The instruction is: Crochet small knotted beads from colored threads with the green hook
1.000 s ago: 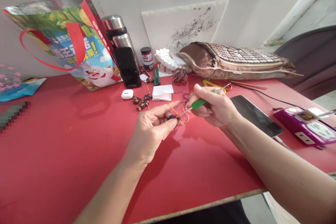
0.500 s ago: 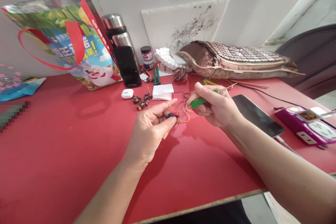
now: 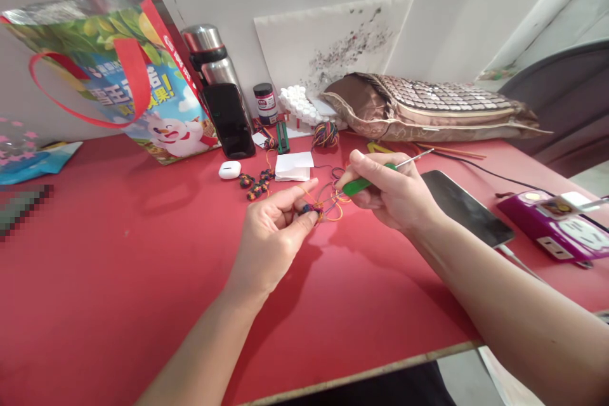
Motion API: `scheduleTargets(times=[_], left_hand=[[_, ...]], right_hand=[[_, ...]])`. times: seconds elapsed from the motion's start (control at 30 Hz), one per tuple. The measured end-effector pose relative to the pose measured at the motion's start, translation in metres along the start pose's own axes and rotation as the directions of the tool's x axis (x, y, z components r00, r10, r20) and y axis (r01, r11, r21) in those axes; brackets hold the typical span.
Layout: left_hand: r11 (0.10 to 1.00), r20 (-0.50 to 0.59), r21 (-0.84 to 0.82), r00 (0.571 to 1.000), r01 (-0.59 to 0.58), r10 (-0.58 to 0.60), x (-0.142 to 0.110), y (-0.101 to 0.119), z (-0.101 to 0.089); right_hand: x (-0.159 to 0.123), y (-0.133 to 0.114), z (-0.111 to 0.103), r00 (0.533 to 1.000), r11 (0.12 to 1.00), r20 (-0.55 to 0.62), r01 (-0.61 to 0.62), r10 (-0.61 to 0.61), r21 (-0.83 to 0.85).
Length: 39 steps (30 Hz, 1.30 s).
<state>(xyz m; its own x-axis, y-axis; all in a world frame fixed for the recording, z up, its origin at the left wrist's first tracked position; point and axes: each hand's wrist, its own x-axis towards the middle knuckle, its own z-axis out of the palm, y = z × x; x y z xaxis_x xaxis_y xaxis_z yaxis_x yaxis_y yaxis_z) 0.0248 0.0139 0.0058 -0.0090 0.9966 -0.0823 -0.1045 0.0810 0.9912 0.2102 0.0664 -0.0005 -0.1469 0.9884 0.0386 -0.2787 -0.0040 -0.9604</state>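
Observation:
Between the thumb and fingers of my left hand (image 3: 273,235) is a small multicoloured piece of crochet (image 3: 313,210), partly hidden by the fingertips. My right hand (image 3: 387,193) is wrapped round a crochet hook (image 3: 356,187) with a green handle; thin metal shows at both ends of it. The tip toward the crochet is hard to make out among loose loops of orange and purple yarn (image 3: 339,210) between the hands. Behind my left hand, a finished-looking multicoloured crocheted strip (image 3: 259,185) lies on the red table (image 3: 157,304). Farther back sits a ball of multicoloured yarn (image 3: 325,135).
A folded white paper (image 3: 293,168), an earbud case (image 3: 229,170) and a propped phone (image 3: 230,120) stand beyond my hands. At the right are a flat phone (image 3: 469,206) and a purple power strip (image 3: 552,225). A shopping bag (image 3: 118,89), steel flask (image 3: 209,54) and brown cushion (image 3: 428,104) line the back.
My right hand has drawn the hook slightly away from the crochet, and the hook's far end now sticks out farther right. My left hand keeps its pinch nearly in place.

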Motion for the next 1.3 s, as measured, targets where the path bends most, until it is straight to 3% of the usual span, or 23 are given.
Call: scheduleTargets(times=[0.27,0.5,0.63,0.73,0.87,1.0,1.07,1.13,1.2,1.3], left_hand=[[0.997,-0.005,0.074,1.0,-0.012,0.013,0.0,-0.002,-0.002],[0.994,-0.056,0.106,0.998,-0.011,0.017,0.003,-0.01,0.001],[0.996,-0.096,-0.077,0.994,0.045,-0.052,0.007,-0.01,0.002],[0.935,-0.064,-0.31,0.978,0.172,-0.201,0.012,-0.005,0.0],[0.805,0.0,-0.489,0.923,0.335,-0.384,0.018,0.004,-0.006],[0.784,-0.027,-0.523,0.912,0.335,-0.409,0.019,0.009,-0.008],[0.812,-0.051,-0.501,0.926,0.3,-0.373,0.018,0.008,-0.008],[0.868,-0.083,-0.445,0.955,0.22,-0.284,0.017,0.005,-0.007],[0.933,-0.121,-0.349,0.983,0.09,-0.14,0.015,-0.001,-0.007],[0.988,-0.144,-0.135,0.988,-0.072,0.052,0.013,-0.007,-0.007]], right_hand=[[-0.003,0.001,-0.001,0.999,0.996,0.015,0.046,-0.045,-0.076],[-0.009,0.005,0.004,0.957,0.919,0.092,0.291,-0.276,-0.268],[-0.017,0.011,0.009,0.853,0.737,0.193,0.517,-0.485,-0.436],[-0.018,0.019,0.008,0.691,0.519,0.358,0.715,-0.628,-0.468],[-0.013,0.03,0.004,0.488,0.27,0.577,0.864,-0.655,-0.425],[-0.01,0.041,0.005,0.36,-0.067,0.691,0.859,-0.627,-0.508],[-0.01,0.045,0.009,0.33,-0.159,0.712,0.836,-0.62,-0.526],[-0.012,0.048,0.013,0.336,-0.194,0.715,0.813,-0.613,-0.548],[-0.015,0.048,0.016,0.356,-0.196,0.703,0.794,-0.616,-0.575],[-0.019,0.045,0.018,0.395,-0.145,0.67,0.787,-0.628,-0.599]])
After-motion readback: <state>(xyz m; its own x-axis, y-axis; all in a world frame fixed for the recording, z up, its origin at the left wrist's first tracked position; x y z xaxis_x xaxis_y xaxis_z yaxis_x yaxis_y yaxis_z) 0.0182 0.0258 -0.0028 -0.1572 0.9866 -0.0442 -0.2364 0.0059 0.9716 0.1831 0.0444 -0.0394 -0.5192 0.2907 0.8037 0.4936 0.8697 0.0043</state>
